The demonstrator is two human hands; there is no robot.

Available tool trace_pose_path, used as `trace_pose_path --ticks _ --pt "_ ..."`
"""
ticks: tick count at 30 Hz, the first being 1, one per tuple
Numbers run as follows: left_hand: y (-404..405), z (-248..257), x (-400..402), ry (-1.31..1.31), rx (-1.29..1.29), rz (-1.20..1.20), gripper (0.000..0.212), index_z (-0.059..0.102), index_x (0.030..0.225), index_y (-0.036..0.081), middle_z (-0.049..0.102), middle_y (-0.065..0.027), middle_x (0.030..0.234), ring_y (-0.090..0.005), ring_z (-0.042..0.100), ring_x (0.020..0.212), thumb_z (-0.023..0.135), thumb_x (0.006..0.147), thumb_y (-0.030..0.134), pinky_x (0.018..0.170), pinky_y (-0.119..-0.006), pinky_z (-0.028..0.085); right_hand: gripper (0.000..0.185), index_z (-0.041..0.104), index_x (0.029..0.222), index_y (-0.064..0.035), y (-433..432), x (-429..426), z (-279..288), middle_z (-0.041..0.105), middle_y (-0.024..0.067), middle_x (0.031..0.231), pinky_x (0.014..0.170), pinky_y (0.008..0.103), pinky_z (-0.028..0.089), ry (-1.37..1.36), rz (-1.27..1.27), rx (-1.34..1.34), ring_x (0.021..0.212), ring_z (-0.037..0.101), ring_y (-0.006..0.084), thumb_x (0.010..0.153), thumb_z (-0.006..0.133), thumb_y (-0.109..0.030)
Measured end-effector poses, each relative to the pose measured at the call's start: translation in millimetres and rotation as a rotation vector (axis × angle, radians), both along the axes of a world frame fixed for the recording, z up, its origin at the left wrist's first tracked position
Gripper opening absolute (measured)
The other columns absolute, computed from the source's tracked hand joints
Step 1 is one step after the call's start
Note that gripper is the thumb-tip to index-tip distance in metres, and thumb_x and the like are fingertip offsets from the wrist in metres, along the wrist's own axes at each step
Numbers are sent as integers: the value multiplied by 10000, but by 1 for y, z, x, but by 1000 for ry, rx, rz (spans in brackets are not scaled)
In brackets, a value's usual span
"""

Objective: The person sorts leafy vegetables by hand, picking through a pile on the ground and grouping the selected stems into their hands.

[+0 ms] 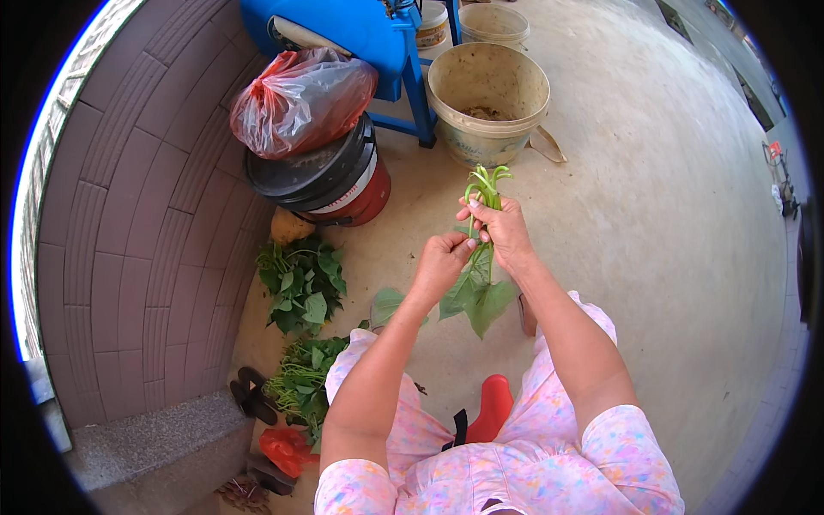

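A small bunch of leafy greens point(484, 299) hangs in front of me, its bare stem ends curling up and its broad leaves pointing down. My right hand point(505, 228) is closed around the stems. Just below and to the left, my left hand point(444, 257) pinches at a stem between thumb and forefinger; the fingers partly hide what they grip. A single broad leaf point(387, 305) shows beside my left forearm. On the floor to the left lie a pile of leafy greens point(302, 283) and a second pile of stemmed greens point(306, 380).
A beige plastic bucket point(489, 138) with brown scraps stands ahead. Left of it, a tied plastic bag point(302, 103) rests on a black-lidded red bucket point(351, 187), near a blue machine point(415, 84). Dark sandals point(254, 394) and a red plastic bag point(286, 450) lie by a stone step point(154, 438).
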State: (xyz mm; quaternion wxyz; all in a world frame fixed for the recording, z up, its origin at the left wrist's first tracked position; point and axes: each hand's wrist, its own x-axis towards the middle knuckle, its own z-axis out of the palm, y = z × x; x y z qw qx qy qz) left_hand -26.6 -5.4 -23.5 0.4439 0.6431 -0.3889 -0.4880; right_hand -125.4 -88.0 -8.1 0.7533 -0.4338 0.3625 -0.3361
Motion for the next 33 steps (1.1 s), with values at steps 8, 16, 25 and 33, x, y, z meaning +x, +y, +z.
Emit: trace_pose_path --ticks 8,16,25,33 --pt "0 8 2 -153 17 79 165 590 799 -28 478 7 556 -54 412 506 569 781 135 436 -232 317 171 550 872 -6 -1 1 10 587 77 712 568 263 447 -114 -25 145 589 523 127 829 513 -168" --pt "6 -2 -1 -729 -407 53 337 524 1008 -4 540 -160 987 -266 532 846 545 795 257 767 -332 408 169 497 823 -28 -10 -2 8 427 5 548 453 257 382 -359 -151 456 466 420 115 842 498 -196" --pt "13 3 -16 -427 -209 -125 277 453 1060 25 534 -203 695 -354 531 651 487 826 170 564 -405 392 204 490 839 -58 -22 -11 0 294 -47 460 382 213 243 -522 20 586 379 259 54 846 487 -263" --pt "11 16 -20 -642 -239 -99 96 443 859 13 536 -206 748 -395 510 675 445 817 99 573 -462 381 191 465 886 -75 -25 -7 0 310 -40 539 387 201 228 -527 -270 520 426 263 51 883 413 -259"
